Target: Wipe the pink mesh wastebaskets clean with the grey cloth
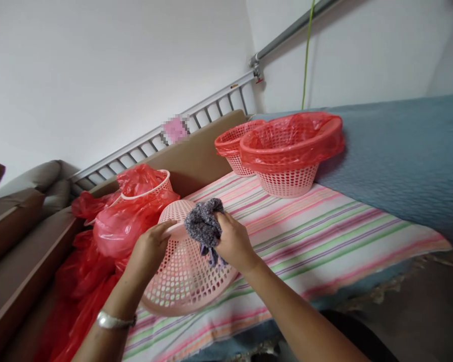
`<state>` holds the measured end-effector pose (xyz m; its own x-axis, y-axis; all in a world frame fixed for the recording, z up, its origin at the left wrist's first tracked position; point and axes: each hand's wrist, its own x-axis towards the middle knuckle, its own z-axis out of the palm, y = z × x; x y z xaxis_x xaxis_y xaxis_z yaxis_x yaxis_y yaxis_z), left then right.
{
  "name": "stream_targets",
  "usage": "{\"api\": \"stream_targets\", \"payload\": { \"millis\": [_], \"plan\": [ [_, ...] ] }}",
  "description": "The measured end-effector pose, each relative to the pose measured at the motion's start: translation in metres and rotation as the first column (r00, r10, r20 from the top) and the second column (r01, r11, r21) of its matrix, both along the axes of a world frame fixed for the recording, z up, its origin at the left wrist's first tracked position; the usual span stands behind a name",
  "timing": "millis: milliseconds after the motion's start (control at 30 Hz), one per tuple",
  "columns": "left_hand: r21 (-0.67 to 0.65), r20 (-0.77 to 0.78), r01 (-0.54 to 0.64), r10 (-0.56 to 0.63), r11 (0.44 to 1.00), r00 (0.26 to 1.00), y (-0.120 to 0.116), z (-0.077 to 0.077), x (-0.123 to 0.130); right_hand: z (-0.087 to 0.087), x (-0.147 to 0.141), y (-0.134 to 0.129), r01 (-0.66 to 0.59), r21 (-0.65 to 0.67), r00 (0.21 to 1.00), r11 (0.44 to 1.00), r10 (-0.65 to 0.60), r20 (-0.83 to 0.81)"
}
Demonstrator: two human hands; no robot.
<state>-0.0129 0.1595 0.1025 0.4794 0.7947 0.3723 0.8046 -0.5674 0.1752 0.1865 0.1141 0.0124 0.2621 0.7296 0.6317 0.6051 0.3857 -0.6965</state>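
Observation:
A pale pink plastic basket (173, 281) with a perforated wall rests tilted on the striped cloth (287, 236) in front of me. My left hand (150, 249) is closed on its rim, thumb and fingers pinching the edge. In my right hand (234, 242) is a bunched dark grey fuzzy cleaning cloth (204, 221), held at the rim just right of my left hand. A purplish end of the cloth hangs below my fingers. Whether the cloth presses on the rim or only hovers by it, I cannot tell.
Two pink baskets, the nearer one (285, 176) lined with a red plastic bag (298, 133), stand at the back right. Red plastic bags (117, 231) cover another basket (166, 182) on the left. Brown cardboard (18, 241) lies at far left, a radiator (215, 108) behind.

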Motion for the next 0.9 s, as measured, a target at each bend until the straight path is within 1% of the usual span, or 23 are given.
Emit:
{"api": "stream_targets", "payload": {
  "millis": [33, 100, 233, 333, 433, 533, 600, 667, 733, 800, 867, 900],
  "plan": [
    [-0.006, 0.022, -0.014, 0.014, 1.000, 1.000, 0.002, -0.002, -0.001, -0.002, 0.000, 0.002, 0.001, -0.018, 1.000, 1.000, -0.001, -0.024],
    [-0.018, 0.064, -0.052, 0.053, 0.999, 0.997, 0.005, -0.009, -0.010, -0.010, 0.002, 0.009, -0.024, -0.058, 0.995, 0.998, 0.018, -0.103],
    [-0.048, 0.149, -0.108, 0.114, 0.993, 0.982, 0.004, -0.024, -0.049, -0.028, 0.004, 0.019, -0.086, -0.125, 0.970, 0.988, 0.054, -0.237],
    [-0.057, 0.246, -0.150, 0.159, 0.987, 0.956, -0.003, -0.034, -0.075, -0.038, -0.001, 0.018, -0.126, -0.126, 0.955, 0.984, 0.086, -0.282],
    [-0.070, 0.328, -0.188, 0.201, 0.980, 0.923, -0.012, -0.038, -0.088, -0.043, -0.008, 0.014, -0.164, -0.102, 0.946, 0.981, 0.127, -0.300],
    [-0.067, 0.384, -0.181, 0.193, 0.981, 0.903, -0.018, -0.033, -0.089, -0.040, -0.009, 0.009, -0.179, -0.034, 0.943, 0.983, 0.162, -0.292],
    [-0.031, 0.409, -0.147, 0.147, 0.989, 0.901, -0.021, -0.029, -0.084, -0.033, -0.004, 0.005, -0.155, 0.033, 0.946, 0.987, 0.158, -0.283],
    [0.011, 0.421, -0.098, 0.085, 0.995, 0.903, -0.021, -0.029, -0.076, -0.026, 0.004, 0.002, -0.113, 0.080, 0.955, 0.990, 0.130, -0.268],
    [0.013, 0.418, -0.057, 0.046, 0.998, 0.907, -0.020, -0.035, -0.068, -0.019, 0.013, 0.001, -0.081, 0.085, 0.969, 0.993, 0.098, -0.228],
    [-0.002, 0.392, -0.057, 0.054, 0.998, 0.918, -0.016, -0.041, -0.062, -0.015, 0.020, 0.000, -0.062, 0.063, 0.981, 0.996, 0.073, -0.179],
    [0.020, 0.334, -0.087, 0.076, 0.996, 0.940, -0.011, -0.042, -0.055, -0.014, 0.023, 0.000, -0.054, 0.044, 0.988, 0.998, 0.060, -0.145],
    [0.047, 0.291, -0.089, 0.071, 0.995, 0.954, -0.009, -0.039, -0.051, -0.013, 0.024, 0.000, -0.051, 0.039, 0.989, 0.998, 0.056, -0.134]
  ]
}}
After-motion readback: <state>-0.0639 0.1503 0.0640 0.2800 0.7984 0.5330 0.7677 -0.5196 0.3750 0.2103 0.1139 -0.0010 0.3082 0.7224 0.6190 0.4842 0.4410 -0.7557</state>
